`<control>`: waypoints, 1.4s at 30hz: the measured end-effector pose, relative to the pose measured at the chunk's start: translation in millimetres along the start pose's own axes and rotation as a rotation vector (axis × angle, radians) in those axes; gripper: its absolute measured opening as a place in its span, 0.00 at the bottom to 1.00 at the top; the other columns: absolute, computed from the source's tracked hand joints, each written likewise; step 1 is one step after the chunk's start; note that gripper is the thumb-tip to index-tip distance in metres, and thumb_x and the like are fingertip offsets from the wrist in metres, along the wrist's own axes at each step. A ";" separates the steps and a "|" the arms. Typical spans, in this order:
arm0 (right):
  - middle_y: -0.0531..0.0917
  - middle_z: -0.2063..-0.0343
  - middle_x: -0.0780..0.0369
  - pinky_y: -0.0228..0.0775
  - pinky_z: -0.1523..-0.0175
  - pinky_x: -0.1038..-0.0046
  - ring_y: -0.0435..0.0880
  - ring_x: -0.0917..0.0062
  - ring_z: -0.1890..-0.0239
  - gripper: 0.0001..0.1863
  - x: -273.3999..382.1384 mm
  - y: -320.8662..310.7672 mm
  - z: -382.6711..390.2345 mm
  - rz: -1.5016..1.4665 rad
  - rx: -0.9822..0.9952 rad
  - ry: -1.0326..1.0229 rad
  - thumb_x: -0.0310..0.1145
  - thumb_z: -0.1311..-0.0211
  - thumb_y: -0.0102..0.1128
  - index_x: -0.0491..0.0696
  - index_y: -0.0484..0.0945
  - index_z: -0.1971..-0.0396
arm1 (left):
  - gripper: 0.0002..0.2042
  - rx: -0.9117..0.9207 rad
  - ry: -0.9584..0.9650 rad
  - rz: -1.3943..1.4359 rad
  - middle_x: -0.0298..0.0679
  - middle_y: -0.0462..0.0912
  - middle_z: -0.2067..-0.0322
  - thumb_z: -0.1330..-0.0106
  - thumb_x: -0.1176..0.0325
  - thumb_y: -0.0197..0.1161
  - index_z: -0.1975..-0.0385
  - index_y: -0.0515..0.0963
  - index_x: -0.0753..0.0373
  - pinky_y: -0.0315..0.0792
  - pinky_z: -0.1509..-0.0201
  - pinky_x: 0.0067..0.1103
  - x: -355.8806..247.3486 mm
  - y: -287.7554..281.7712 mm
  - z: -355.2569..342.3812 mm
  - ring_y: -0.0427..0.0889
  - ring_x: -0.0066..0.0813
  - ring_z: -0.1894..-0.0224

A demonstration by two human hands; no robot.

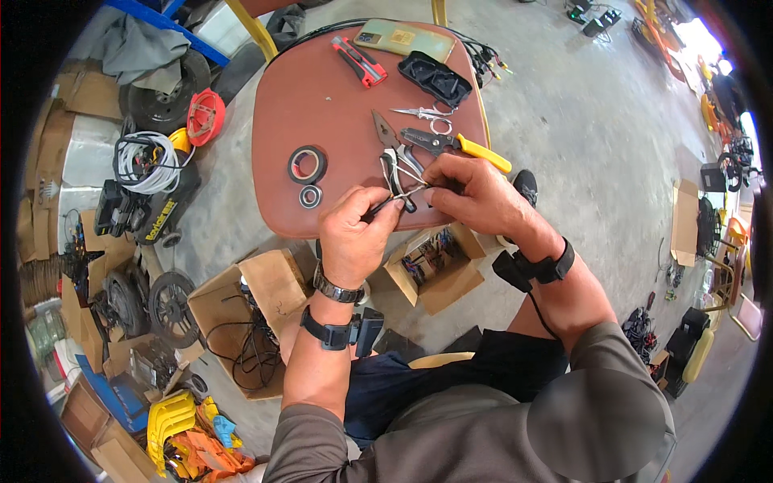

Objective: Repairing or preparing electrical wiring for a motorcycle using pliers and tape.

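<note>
Over the near edge of a brown padded seat (278, 105), my left hand (354, 233) and my right hand (479, 193) pinch thin wires (413, 191). The pale strands cross between my fingertips; dark cable shows by the left fingers. Just beyond the wires lie pliers (385, 129), their handles partly covered. A wire stripper (431, 140) with a yellow handle rests beside my right hand, and small scissors (415, 111) lie above it. To the left are a black tape roll (307, 165) and a metal ring like a bearing (310, 196).
A red utility knife (360, 63), a phone (407, 39) and a black plastic tray (435, 79) occupy the seat's far side. Open cardboard boxes (278, 286) stand below it. Wheels, coiled white cable (149, 163) and a red bowl-shaped part (206, 117) crowd the left floor.
</note>
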State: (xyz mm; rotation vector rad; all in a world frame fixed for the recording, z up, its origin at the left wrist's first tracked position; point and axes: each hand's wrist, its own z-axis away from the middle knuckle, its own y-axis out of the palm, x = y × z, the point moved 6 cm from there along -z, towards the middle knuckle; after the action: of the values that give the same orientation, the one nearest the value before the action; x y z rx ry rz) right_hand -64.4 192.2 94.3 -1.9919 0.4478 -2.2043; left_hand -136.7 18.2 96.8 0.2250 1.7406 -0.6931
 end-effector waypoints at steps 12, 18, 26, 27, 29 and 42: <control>0.83 0.76 0.60 0.73 0.66 0.72 0.82 0.77 0.73 0.10 1.1 1.3 1.4 0.039 -0.023 -0.057 0.30 0.41 0.67 0.42 0.79 0.64 | 0.06 -0.022 0.026 -0.066 0.39 0.80 0.76 0.43 0.77 0.70 0.68 0.80 0.67 0.70 0.73 0.21 3.2 -1.9 -1.1 0.76 0.23 0.77; 0.84 0.75 0.59 0.74 0.65 0.73 0.83 0.78 0.72 0.11 2.7 -2.9 -2.7 0.011 -0.006 -0.031 0.30 0.42 0.68 0.41 0.79 0.63 | 0.07 0.008 -0.082 -0.012 0.38 0.81 0.75 0.43 0.78 0.71 0.67 0.80 0.68 0.71 0.71 0.19 17.6 -2.8 -1.4 0.76 0.20 0.75; 0.80 0.65 0.57 0.71 0.53 0.60 0.77 0.57 0.60 0.19 27.7 -42.3 -1.4 0.466 -0.367 -0.380 0.30 0.58 0.70 0.47 0.80 0.61 | 0.07 0.053 -0.130 -0.132 0.38 0.81 0.77 0.42 0.74 0.70 0.67 0.80 0.67 0.72 0.69 0.22 19.7 0.9 -3.7 0.76 0.22 0.75; 0.79 0.64 0.58 0.68 0.53 0.60 0.76 0.58 0.60 0.21 16.1 -48.0 -1.5 0.567 -0.362 -0.432 0.34 0.60 0.72 0.50 0.80 0.61 | 0.07 0.056 -0.151 -0.090 0.38 0.81 0.77 0.43 0.75 0.70 0.67 0.80 0.67 0.72 0.69 0.22 18.3 3.0 -5.5 0.76 0.22 0.74; 0.78 0.62 0.59 0.67 0.51 0.60 0.75 0.59 0.56 0.21 -7.4 -40.5 -4.8 0.620 -0.313 -0.356 0.37 0.60 0.73 0.52 0.80 0.61 | 0.07 0.054 -0.195 -0.053 0.37 0.81 0.77 0.44 0.75 0.70 0.68 0.80 0.67 0.72 0.68 0.22 24.8 -4.7 3.2 0.76 0.21 0.74; 0.79 0.61 0.58 0.70 0.50 0.59 0.76 0.58 0.55 0.19 -7.6 -43.1 -6.6 0.561 -0.375 -0.377 0.29 0.58 0.67 0.48 0.78 0.61 | 0.08 0.094 -0.217 -0.046 0.30 0.76 0.78 0.47 0.79 0.71 0.70 0.79 0.69 0.67 0.72 0.17 24.7 3.7 -1.1 0.72 0.15 0.75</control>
State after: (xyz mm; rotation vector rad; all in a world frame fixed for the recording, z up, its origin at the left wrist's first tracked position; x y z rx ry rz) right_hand -65.9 236.1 99.9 -2.0432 1.2505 -1.4497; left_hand -143.0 16.7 72.7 0.1683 1.5118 -0.8041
